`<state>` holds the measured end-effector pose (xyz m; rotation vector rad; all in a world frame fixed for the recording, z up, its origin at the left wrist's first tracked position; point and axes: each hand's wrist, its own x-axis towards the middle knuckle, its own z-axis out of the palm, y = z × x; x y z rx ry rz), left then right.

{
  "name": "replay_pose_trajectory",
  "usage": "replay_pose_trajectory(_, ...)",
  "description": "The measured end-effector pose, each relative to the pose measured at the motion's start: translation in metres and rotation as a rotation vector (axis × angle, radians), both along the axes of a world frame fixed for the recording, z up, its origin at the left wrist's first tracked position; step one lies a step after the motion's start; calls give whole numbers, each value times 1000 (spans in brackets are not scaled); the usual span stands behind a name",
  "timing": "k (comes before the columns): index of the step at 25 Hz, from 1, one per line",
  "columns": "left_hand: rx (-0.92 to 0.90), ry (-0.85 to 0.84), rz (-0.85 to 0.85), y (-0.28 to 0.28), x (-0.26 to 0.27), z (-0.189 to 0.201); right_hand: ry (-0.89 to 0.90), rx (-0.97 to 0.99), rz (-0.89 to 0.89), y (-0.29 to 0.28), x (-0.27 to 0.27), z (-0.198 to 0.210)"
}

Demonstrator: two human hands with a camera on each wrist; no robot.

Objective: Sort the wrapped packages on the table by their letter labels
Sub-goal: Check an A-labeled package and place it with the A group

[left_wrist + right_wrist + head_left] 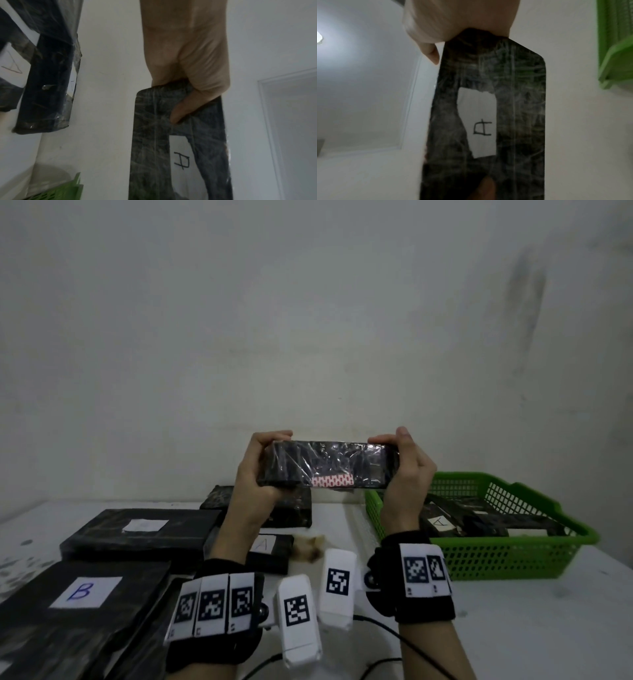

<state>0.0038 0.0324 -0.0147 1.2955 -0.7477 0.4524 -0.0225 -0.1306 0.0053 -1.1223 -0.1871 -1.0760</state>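
A black plastic-wrapped package (329, 465) is held up above the table by both hands. My left hand (260, 467) grips its left end and my right hand (407, 467) grips its right end. Its near face shows a red-and-white patterned strip (333, 481). Its far face carries a white label with a hand-drawn A (482, 128), also seen in the left wrist view as a white label (181, 161). My left thumb (180, 112) presses on the wrap.
A green basket (534, 559) at the right holds wrapped packages, one labelled A (440, 522). On the left lie a package labelled B (80, 594), one with a pale label (144, 525), an A package (267, 546) and another package (294, 505). A wall stands behind.
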Motion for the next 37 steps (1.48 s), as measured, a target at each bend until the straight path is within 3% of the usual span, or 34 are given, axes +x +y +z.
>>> replay_pose_trajectory(4,136,-69,29,0,-6,5,-31,53,57,-5,-2,2)
replay_pose_trajectory(7,366,51,-134,9,-5,10,-44,34,98,-13,-4,4)
replay_pose_trajectory(9,322,184,-216,9,-7,12,-50,14,115,-17,-5,5)
replay_pose_trajectory(13,276,296,-65,3,-2,10,-39,-53,97,-11,-3,5)
replay_pose_trajectory(17,179,286,-59,4,-2,9,-30,-106,131,-12,-8,7)
replay_pose_trajectory(19,145,257,-65,7,-2,9,121,-223,166,-18,-6,8)
replay_pose_trajectory(22,186,204,-36,16,-3,9,458,-308,368,-28,-6,8)
replay_pose_trajectory(26,133,431,-58,11,-5,13,427,-166,585,-41,-10,11)
replay_pose_trajectory(30,22,474,-26,3,-3,17,532,-342,519,-43,-11,8)
replay_pose_trajectory(34,-15,436,-23,6,-4,19,555,-239,563,-43,-14,8)
replay_pose_trajectory(37,68,389,-10,8,-8,19,574,-301,525,-44,-15,9)
